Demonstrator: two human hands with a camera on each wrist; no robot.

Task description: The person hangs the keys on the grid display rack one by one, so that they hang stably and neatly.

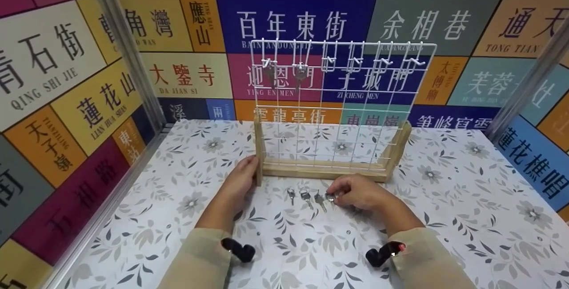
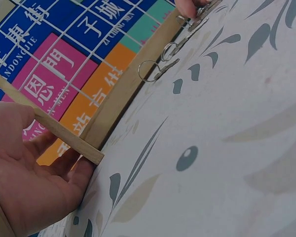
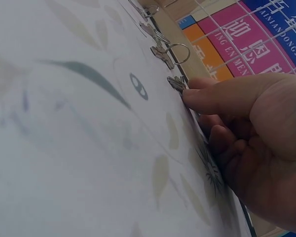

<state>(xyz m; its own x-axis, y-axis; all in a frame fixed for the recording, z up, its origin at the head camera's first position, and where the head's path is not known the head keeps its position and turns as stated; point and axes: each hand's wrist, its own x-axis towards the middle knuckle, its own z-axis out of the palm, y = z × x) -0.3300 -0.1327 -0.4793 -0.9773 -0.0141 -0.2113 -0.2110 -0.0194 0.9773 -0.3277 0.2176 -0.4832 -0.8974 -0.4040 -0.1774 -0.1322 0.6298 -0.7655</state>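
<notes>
A white wire grid rack stands upright in a wooden base with a post at each end. My left hand grips the left wooden post, thumb on one side and fingers on the other. In front of the base, several keys with rings lie in a row, among them a key near the middle. At the row's right end, my right hand pinches the last key between thumb and forefinger, low at the tabletop. The fingers partly cover its ring.
Hooks line the rack's top; two at the left carry hanging keys, while the hooks farther right are bare. A floral cloth covers the table. Sign-patterned panels rise behind and on both sides.
</notes>
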